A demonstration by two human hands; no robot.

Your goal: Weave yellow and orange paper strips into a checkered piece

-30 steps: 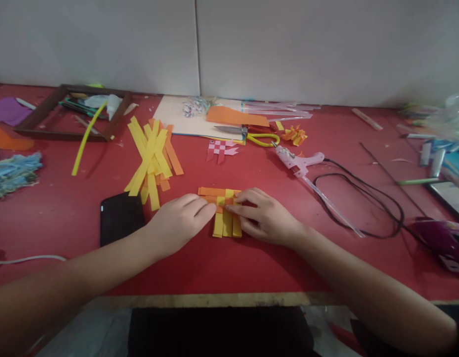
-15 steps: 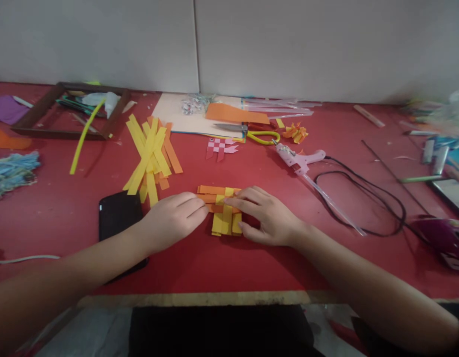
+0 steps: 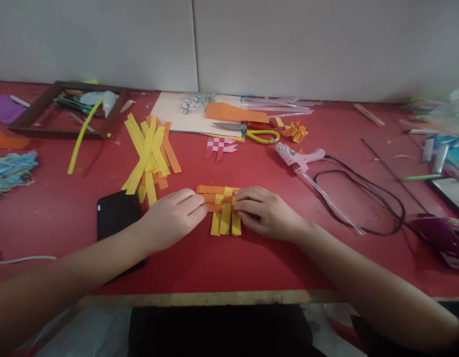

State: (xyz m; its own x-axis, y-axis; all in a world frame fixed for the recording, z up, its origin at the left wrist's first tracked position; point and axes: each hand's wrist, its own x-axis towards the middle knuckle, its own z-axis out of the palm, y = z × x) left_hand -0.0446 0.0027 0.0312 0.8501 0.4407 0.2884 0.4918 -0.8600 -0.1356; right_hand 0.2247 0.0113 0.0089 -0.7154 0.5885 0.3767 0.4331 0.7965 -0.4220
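On the red table in front of me lies a small weave of paper strips [image 3: 225, 216], orange ones running sideways and yellow ones running toward me. My left hand [image 3: 182, 212] is closed with its fingertips on the left ends of the orange strips. At the weave's right edge, my right hand [image 3: 268, 210] has its fingers bent together on the strip ends, and it covers that side. A pile of loose yellow and orange paper strips [image 3: 152, 153] lies beyond my left hand. A finished woven pink paper fish [image 3: 219, 146] rests behind the weave.
A black phone [image 3: 117, 218] lies under my left forearm. Yellow-handled scissors [image 3: 261, 136] and a pink glue gun [image 3: 299, 157] with its black cord [image 3: 395, 198] lie at the back right. A brown frame [image 3: 32, 130] holds odds and ends at the left.
My right hand's fingers have drawn back from the middle of the weave to its right edge and closed in, baring more of the yellow strips. The left hand stays at the left ends.
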